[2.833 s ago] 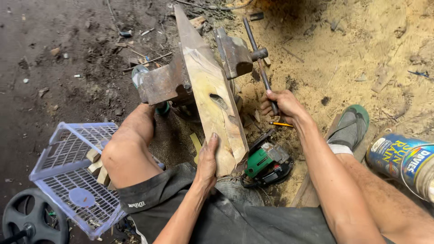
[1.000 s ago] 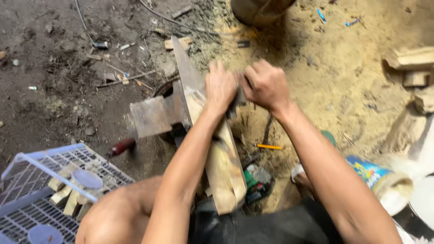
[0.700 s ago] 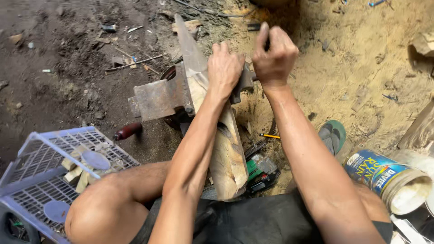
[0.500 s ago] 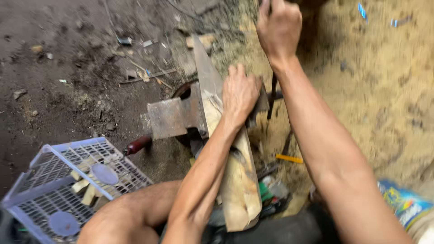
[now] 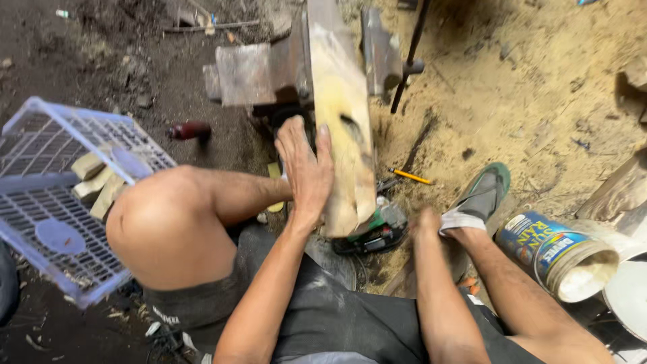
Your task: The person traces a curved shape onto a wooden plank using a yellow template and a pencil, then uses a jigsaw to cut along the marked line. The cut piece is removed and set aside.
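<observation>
While vise-clamped, wooden plank (image 5: 345, 135) under flat, spread left hand (image 5: 304, 168) fingers; right hand (image 5: 426, 222) blurred, grip unclear.

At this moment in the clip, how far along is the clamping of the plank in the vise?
Done, by the look of it: the wooden plank stands between the jaws of the bench vise, though the pictures cannot show how tight. In hand: the left hand lies flat against the plank; the right hand hangs low and blurred near the green power tool. Left: that tool and the pencil lie untouched.
</observation>
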